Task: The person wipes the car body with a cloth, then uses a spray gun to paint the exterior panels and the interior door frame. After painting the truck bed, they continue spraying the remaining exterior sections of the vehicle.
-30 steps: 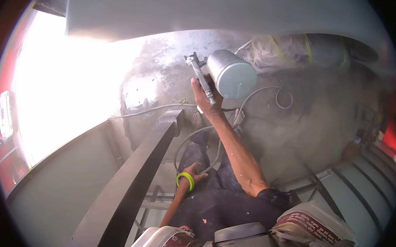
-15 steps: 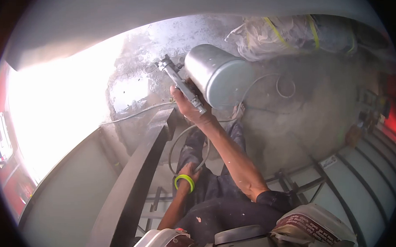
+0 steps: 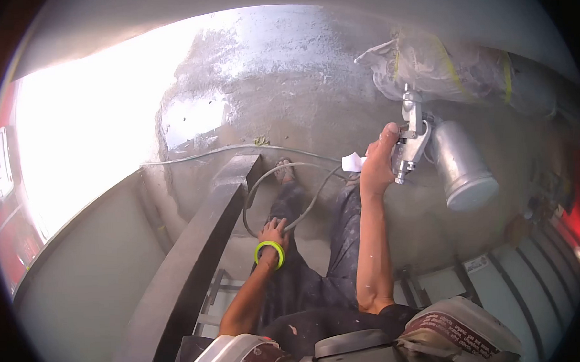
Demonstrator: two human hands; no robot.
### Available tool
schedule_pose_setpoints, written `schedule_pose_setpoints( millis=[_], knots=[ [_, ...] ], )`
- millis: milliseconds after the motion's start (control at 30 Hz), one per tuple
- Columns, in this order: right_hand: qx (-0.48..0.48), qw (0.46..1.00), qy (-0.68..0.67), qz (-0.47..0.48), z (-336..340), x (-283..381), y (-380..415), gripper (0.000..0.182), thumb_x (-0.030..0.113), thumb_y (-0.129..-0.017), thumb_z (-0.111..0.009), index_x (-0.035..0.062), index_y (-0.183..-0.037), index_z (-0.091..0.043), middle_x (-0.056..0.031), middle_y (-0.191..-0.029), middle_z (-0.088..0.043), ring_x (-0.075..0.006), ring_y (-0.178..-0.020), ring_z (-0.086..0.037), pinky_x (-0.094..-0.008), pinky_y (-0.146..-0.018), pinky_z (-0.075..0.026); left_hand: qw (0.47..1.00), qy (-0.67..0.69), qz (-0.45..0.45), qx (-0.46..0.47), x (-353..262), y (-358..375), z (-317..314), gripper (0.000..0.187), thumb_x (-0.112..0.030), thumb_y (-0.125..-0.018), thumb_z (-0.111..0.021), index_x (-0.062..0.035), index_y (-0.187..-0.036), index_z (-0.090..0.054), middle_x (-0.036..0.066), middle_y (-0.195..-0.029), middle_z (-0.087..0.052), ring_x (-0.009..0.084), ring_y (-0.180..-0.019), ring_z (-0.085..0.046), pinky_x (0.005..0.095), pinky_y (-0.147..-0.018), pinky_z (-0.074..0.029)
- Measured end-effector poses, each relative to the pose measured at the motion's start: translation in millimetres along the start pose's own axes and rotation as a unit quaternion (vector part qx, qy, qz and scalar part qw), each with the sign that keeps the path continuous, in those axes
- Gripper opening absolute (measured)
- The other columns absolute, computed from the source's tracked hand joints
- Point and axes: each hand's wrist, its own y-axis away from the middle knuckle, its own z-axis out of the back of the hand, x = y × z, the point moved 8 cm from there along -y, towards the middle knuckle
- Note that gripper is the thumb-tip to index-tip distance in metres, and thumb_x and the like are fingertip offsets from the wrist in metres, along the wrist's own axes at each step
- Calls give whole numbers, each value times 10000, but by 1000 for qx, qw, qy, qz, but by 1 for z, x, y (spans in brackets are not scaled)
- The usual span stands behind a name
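Observation:
My right hand [image 3: 380,161] is wrapped around the handle of a metal paint spray gun [image 3: 412,137], out to the right. The silver cup [image 3: 463,164] of the gun hangs tilted, its pale end toward the lower right. A small white piece [image 3: 352,163] shows beside this hand; I cannot make out what it is. Low in front of my leg, my left hand [image 3: 274,232] has a grey air hose [image 3: 317,202] running through it, with the fingers partly spread over it. A yellow-green band [image 3: 269,253] circles the left wrist.
A dark metal beam [image 3: 196,263] slants up close to my left arm. Pale panels with dark ribs [image 3: 507,268] curve along the lower right. A plastic-wrapped bundle [image 3: 453,70] lies at the upper right. The hose continues across the rough concrete floor [image 3: 286,103].
My right hand has swung right with the spray gun, and the cup now points down to the right. My left hand has shifted slightly, its fingers looser on the hose.

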Motion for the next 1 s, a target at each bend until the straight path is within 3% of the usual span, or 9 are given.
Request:
schedule_pose_setpoints(
  millis=[133,200,300,433,500,600,733,833,1000],
  knots=[
    [226,893,308,237,-116,14,41,304,326,-1009,-666,27,-959,-651,-71,-862,-675,-182,-789,-644,-377,-669,-502,1000,3,3,-10,-5,-5,9,479,-299,-896,-695,-192,-1360,-642,98,-1483,-569,326,-1354,-521,493,-1067,-444],
    [238,863,279,346,-179,13,57,325,345,-998,-668,54,-1141,-679,-78,-1048,-695,-184,-989,-677,-343,-837,-552,1000,16,6,-23,-4,-8,19,456,-282,-893,-694,-179,-1337,-660,108,-1466,-584,333,-1346,-528,486,-1072,-450],
    [335,876,-92,335,-244,21,85,318,341,-805,-733,84,-982,-672,-96,-850,-689,-264,-773,-692,-388,-680,-557,999,39,15,-24,-2,-7,25,450,-246,-884,-689,-165,-1326,-665,126,-1454,-590,347,-1349,-526,489,-1079,-453],
    [486,808,-39,331,-271,35,95,384,313,-637,-771,124,-948,-647,-80,-775,-701,-316,-679,-713,-442,-624,-575,999,51,7,-12,-1,-10,34,469,-207,-869,-672,-143,-1334,-648,147,-1456,-580,377,-1360,-509,502,-1077,-464],
    [457,831,-38,314,-263,14,80,418,324,-652,-801,126,-1002,-686,-83,-765,-704,-320,-667,-712,-410,-619,-576,998,60,11,-7,-1,-12,36,465,-205,-870,-669,-139,-1330,-648,153,-1458,-577,385,-1356,-510,499,-1091,-456],
    [411,887,-187,93,-240,-94,55,487,364,-748,-801,108,-1143,-677,-76,-931,-728,-264,-817,-724,-363,-730,-581,998,58,8,14,-12,-17,50,423,-187,-903,-645,-105,-1317,-662,167,-1442,-588,385,-1337,-528,460,-1119,-442],
    [283,919,137,240,-142,-42,-19,347,350,-991,-678,53,-1170,-681,-53,-1021,-703,-163,-921,-682,-326,-839,-556,998,49,5,29,-22,-21,61,414,-179,-923,-622,-87,-1325,-662,160,-1444,-585,372,-1345,-526,441,-1128,-435],
    [137,977,48,158,-70,-25,-80,356,391,-968,-705,90,-809,-600,-41,-664,-569,-192,-643,-576,-376,-569,-423,998,46,2,46,-36,-27,73,418,-193,-935,-609,-87,-1337,-655,151,-1465,-567,364,-1359,-514,441,-1137,-425],
    [-47,997,-14,53,-6,-71,-133,270,277,-995,-729,17,-944,-677,26,-809,-626,-88,-675,-545,-290,-598,-459,999,17,1,48,-46,-32,79,390,-256,-952,-617,-148,-1324,-666,124,-1473,-564,362,-1375,-496,453,-1132,-428]
  ],
)
